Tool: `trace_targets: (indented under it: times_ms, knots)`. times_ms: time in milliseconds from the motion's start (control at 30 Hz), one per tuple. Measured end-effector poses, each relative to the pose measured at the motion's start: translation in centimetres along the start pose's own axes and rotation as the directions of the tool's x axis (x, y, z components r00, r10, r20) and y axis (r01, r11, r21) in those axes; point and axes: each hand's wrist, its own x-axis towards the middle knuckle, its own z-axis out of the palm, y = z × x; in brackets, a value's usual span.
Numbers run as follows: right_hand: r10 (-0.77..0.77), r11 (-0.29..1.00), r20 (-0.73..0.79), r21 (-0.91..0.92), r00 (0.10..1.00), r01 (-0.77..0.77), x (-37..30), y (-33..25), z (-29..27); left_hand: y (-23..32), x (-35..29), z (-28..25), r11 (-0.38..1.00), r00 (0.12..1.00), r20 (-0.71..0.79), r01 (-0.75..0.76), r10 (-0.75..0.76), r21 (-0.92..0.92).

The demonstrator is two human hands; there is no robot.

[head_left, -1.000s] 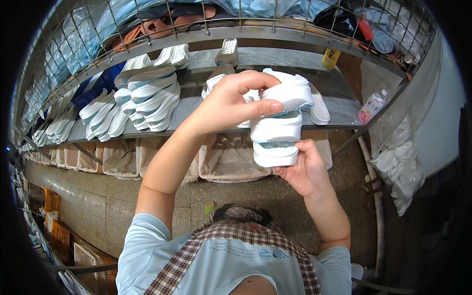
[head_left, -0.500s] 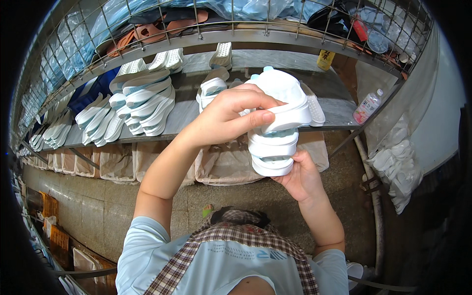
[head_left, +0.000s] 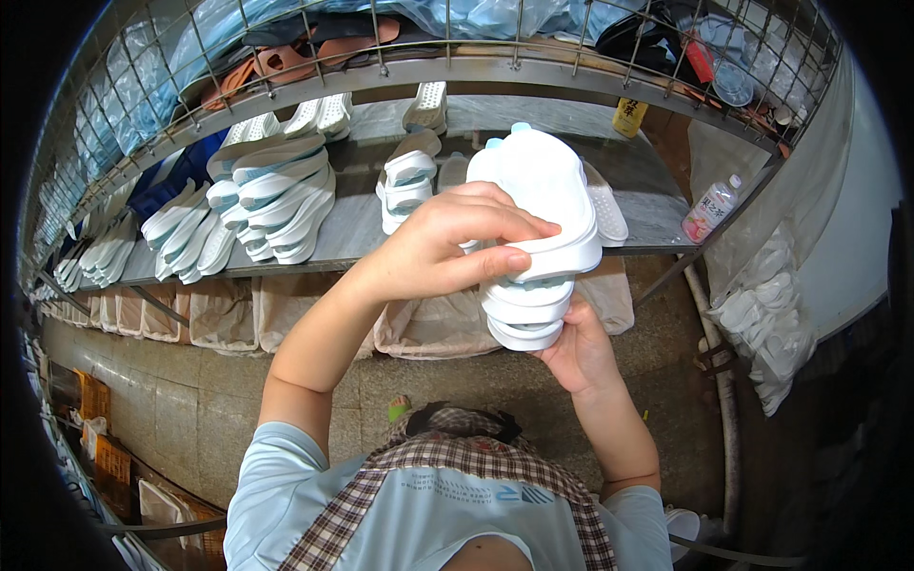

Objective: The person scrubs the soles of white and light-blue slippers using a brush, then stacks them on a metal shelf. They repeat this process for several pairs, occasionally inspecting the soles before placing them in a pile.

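Hanging between both hands, in front of the bench's near edge, a stack of white shoe soles is held up — at least three soles, one on another, heel ends toward the person. The left hand comes in from the left, its forearm slanting up and across, fingers bent over the top sole and thumb against its side, clamped on it. The right hand, lower down, reaches up from the right and grips the bottom of the stack, its thumb at the side; its other fingers are partly hidden.

Just behind the stack, one perforated sole lies on the grey bench. Farther left stands a tall pile of soles — too overlapped to count. Near the right end are one pink-labelled bottle and, farther back, one yellow container.
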Motion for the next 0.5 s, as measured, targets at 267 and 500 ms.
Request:
trace_targets:
  times_ms: [267,500]
  knots:
    - [-0.038,0.999,-0.055,-0.003,0.998,0.038,0.0,0.9,-1.3,0.1,-0.2,0.5,0.998,0.998,0.003,-0.057,0.057,0.02]
    - [-0.072,0.997,-0.035,0.003,0.997,0.072,0.3,1.6,-2.3,-0.1,-1.1,1.1,0.999,0.999,-0.004,-0.043,0.043,-0.016]
